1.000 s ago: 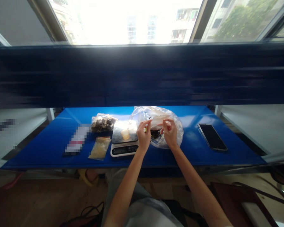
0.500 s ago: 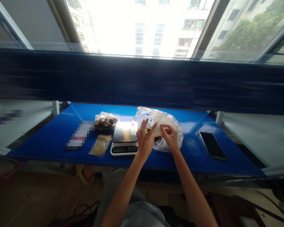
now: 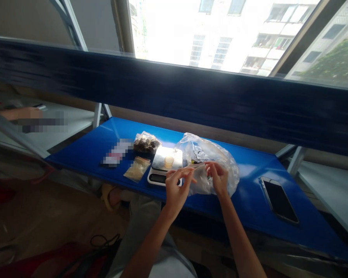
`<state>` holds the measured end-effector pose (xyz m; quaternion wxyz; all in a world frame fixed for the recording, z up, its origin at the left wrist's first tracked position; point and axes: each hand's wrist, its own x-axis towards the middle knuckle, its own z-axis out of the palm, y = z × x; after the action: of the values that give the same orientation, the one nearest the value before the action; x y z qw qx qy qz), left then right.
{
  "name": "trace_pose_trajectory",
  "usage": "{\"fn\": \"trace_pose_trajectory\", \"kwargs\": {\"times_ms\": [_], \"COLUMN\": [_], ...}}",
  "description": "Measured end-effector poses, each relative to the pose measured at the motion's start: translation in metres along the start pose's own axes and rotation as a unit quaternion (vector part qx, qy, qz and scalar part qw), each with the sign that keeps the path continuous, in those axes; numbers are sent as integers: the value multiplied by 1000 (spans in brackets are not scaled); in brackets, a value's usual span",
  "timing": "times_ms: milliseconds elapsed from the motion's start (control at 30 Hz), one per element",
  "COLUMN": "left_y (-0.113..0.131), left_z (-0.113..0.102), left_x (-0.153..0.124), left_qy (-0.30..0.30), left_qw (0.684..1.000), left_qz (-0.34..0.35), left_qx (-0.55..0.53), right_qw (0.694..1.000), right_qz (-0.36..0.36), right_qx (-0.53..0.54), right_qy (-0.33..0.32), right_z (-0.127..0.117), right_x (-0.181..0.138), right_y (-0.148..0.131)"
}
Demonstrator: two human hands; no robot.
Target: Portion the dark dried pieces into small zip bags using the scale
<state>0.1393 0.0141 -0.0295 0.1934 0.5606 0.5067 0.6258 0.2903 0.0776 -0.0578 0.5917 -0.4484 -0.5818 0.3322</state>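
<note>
My left hand [image 3: 177, 189] pinches one end of the top edge of a small clear plastic bag [image 3: 202, 180]. At the other end of that edge, my right hand [image 3: 219, 178] is closed on the film, so the bag hangs between both hands. Behind it lies a large, crumpled clear plastic bag [image 3: 224, 154] with dark print or contents showing through; I cannot tell which. Just left of my hands stands a white kitchen scale [image 3: 160, 164], partly covered by my left fingers. On its plate sits a small translucent cup [image 3: 169, 162].
Left of the scale are a small bag with pale contents [image 3: 137, 169] and a clear bag of dark brown chunks [image 3: 145, 143]. A blurred-out item [image 3: 116, 153] lies farther left. A phone [image 3: 280, 200] rests at the right of the blue table [image 3: 249, 204]. Another person's hand [image 3: 30, 112] shows far left.
The view has turned and tilted. My left fingers, spread before, have come together on the small bag's edge. The bag is now drawn out between both hands, nearer to me.
</note>
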Motion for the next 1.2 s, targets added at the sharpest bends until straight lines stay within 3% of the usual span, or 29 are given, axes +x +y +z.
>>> {"fn": "trace_pose_trajectory", "kwargs": {"times_ms": [167,333,500,733,1000,1200], "left_y": [9,15,18,22,20,19], "left_z": [-16,-32,-43,-47,-47,-50], "left_x": [-4,-4,-1,-4,-4,0], "left_qy": [-50,-51,-24,-83,-35,-24], "left_qw": [994,993,997,993,997,998], "left_qz": [-79,-82,-53,-32,20,59], "left_qx": [-62,-69,-56,-83,-59,-22], "right_qw": [998,995,995,995,994,996], "right_qz": [-22,24,49,47,42,23], "right_qx": [30,78,85,84,93,80], "right_qy": [-54,-54,-21,-3,-36,-19], "right_z": [18,29,30,29,31,33], "right_x": [-29,-50,-55,-59,-63,-64], "right_y": [-37,-66,-72,-85,-83,-87]}}
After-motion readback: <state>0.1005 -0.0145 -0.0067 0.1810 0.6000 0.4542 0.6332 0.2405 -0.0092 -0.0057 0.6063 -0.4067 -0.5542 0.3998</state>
